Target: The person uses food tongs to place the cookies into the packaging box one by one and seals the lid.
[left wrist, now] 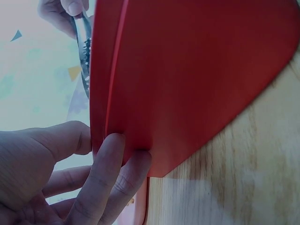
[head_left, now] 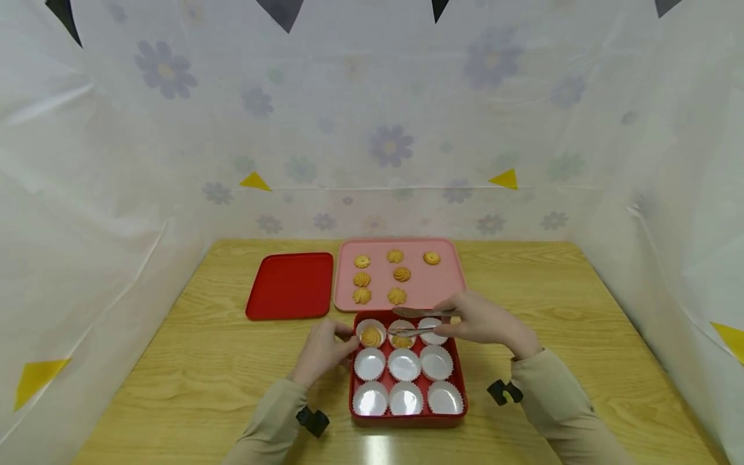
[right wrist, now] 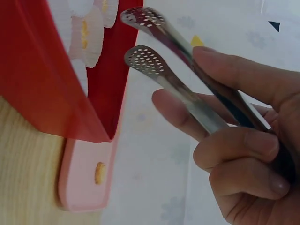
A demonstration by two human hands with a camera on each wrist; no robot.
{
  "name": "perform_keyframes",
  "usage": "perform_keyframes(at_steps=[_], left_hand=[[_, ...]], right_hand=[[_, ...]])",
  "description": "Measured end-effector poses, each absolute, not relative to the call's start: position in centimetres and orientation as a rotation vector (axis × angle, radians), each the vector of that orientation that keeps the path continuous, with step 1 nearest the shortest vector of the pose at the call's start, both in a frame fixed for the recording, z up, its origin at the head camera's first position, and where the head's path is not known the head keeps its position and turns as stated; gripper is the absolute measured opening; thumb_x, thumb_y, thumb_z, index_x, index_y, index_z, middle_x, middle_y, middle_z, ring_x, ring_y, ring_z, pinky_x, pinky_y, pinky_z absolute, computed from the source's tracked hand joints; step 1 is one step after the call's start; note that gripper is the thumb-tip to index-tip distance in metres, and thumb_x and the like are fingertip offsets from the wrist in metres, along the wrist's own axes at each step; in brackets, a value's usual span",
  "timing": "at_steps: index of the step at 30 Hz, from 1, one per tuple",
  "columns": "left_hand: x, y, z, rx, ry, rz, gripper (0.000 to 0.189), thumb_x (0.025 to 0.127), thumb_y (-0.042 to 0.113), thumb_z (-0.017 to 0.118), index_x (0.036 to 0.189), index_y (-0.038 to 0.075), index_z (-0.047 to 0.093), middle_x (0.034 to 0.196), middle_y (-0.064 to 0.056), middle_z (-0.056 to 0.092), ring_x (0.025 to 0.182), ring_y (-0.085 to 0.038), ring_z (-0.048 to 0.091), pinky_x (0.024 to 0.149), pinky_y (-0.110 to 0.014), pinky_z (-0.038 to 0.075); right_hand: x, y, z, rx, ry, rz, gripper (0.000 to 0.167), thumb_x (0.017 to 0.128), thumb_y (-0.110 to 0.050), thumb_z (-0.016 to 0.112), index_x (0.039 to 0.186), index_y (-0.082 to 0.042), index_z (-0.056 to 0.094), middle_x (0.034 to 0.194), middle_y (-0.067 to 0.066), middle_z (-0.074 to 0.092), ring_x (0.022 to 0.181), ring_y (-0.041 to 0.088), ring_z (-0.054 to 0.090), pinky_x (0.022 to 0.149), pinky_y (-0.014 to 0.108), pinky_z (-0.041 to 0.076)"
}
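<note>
Tongs (right wrist: 187, 98) (tips apart), right hand (head_left: 485, 321) gripping them, left hand (head_left: 323, 352) pinching red box (head_left: 407, 421), cookies (head_left: 371, 336) inside

The right hand (right wrist: 239, 150) gripped metal tongs (right wrist: 201, 111), their perforated tips apart beside a red box (right wrist: 42, 79) holding white paper cups (right wrist: 97, 51). Near the box, a cookie (right wrist: 99, 173) lay on a pink tray (right wrist: 78, 176).

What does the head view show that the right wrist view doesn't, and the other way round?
Only the head view shows the left hand and the flat red tray. Only the right wrist view shows the small holes in the tongs. Both show the red box, pink tray, cookies, paper cups, and the right hand gripping the tongs.
</note>
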State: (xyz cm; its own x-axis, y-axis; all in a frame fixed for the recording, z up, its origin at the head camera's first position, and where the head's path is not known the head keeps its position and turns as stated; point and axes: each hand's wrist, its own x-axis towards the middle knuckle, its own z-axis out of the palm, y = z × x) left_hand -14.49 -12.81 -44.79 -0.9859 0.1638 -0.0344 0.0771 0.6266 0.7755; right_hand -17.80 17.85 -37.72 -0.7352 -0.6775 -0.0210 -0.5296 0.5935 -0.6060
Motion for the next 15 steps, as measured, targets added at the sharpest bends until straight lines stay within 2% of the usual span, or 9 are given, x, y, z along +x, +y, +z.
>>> perform_keyframes(at_steps=[3,4,7,9,10,15], left_hand=[[-14.5,-12.8,-44.8,0.198,2.723,1.304,0.015,0.088,0.011,0.071,0.096,0.001,0.079,0.085,-0.007,0.076,0.060,-0.008,0.062,0.057,-0.022,0.049],[-14.5,-12.9,-44.8,0.195,2.720,1.305,0.015,0.088,0.012,0.071,0.096,0.001,0.079,0.086,-0.008,0.076,0.060,-0.008,0.062,0.057,-0.023,0.049],[-14.4,-12.9,-44.8,0.192,2.714,1.305,0.016,0.089,0.012,0.071,0.097,0.001,0.078,0.087,-0.008,0.076,0.060,-0.009,0.063,0.057,-0.023,0.050],[-14.4,-12.8,-44.8,0.189,2.718,1.305,0.015,0.088,0.012,0.072,0.097,0.001,0.078,0.088,-0.009,0.076,0.061,-0.009,0.063,0.058,-0.023,0.050],[-14.4,-12.8,-44.8,0.193,2.721,1.306,0.015,0.088,0.012,0.072,0.097,0.001,0.078,0.088,-0.009,0.076,0.061,-0.009,0.063,0.058,-0.023,0.050],[-14.3,-12.8,-44.7,0.191,2.708,1.328,0.015,0.088,0.011,0.072,0.097,0.000,0.078,0.089,-0.010,0.077,0.060,-0.009,0.064,0.056,-0.022,0.049]], right_hand=[[-17.9,18.3,-38.3,-0.967,2.548,-0.924,0.017,0.092,-0.018,0.073,0.108,-0.014,0.074,0.090,-0.003,0.071,0.071,0.010,0.053,0.063,0.025,0.044],[-17.9,18.4,-38.5,-0.957,2.542,-0.945,0.018,0.092,-0.019,0.072,0.109,-0.013,0.074,0.093,-0.001,0.073,0.074,0.013,0.057,0.064,0.025,0.046],[-17.8,18.8,-39.1,-0.927,2.534,-1.011,0.026,0.094,-0.022,0.071,0.116,-0.008,0.073,0.107,0.010,0.075,0.091,0.026,0.069,0.072,0.031,0.053],[-17.7,19.0,-39.4,-0.897,2.534,-1.060,0.031,0.095,-0.023,0.070,0.120,-0.005,0.071,0.117,0.014,0.073,0.108,0.034,0.069,0.080,0.036,0.056],[-17.6,19.1,-39.6,-0.879,2.535,-1.085,0.032,0.095,-0.024,0.070,0.120,-0.005,0.071,0.118,0.015,0.073,0.111,0.035,0.068,0.082,0.037,0.056],[-17.8,19.3,-40.6,-0.779,2.526,-1.212,0.036,0.095,-0.025,0.069,0.124,-0.003,0.069,0.105,0.008,0.073,0.099,0.021,0.065,0.077,0.028,0.055]])
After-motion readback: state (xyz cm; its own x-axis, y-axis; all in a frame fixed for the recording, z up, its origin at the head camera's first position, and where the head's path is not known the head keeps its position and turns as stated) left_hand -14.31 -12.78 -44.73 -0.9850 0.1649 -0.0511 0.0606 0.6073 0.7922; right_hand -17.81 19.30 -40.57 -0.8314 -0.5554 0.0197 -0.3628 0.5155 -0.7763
